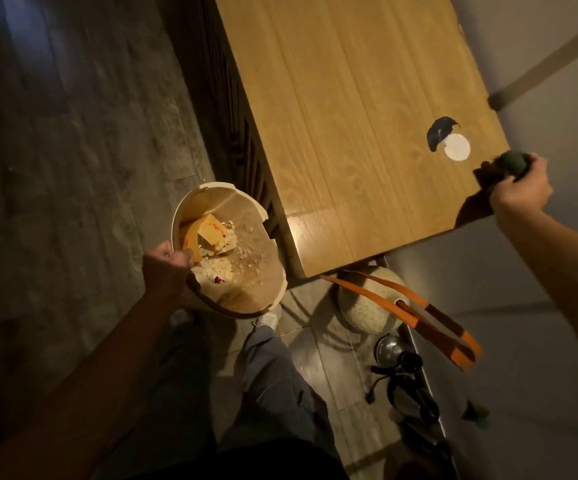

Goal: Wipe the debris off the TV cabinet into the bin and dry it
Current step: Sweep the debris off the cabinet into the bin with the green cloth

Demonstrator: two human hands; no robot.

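Left hand (pixel 168 268) is fisted in a closed grip low down; right hand (pixel 519 185) is clenched, arm outstretched.

A dim room in a home: a wood-grain TV cabinet (pixel 350 116) stands against a pale wall (pixel 557 271) on a grey tiled floor (pixel 73 133), with a small waste bin (pixel 246 292) of scraps and household clutter beside it.

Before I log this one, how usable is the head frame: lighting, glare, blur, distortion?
Head view: dim and warm overall, the floor at left nearly black; a glare patch sits on the cabinet top near its front corner; the right hand and its dark cloth are motion-blurred; wide-angle bending tilts the cabinet edges; the bin contents stay readable.
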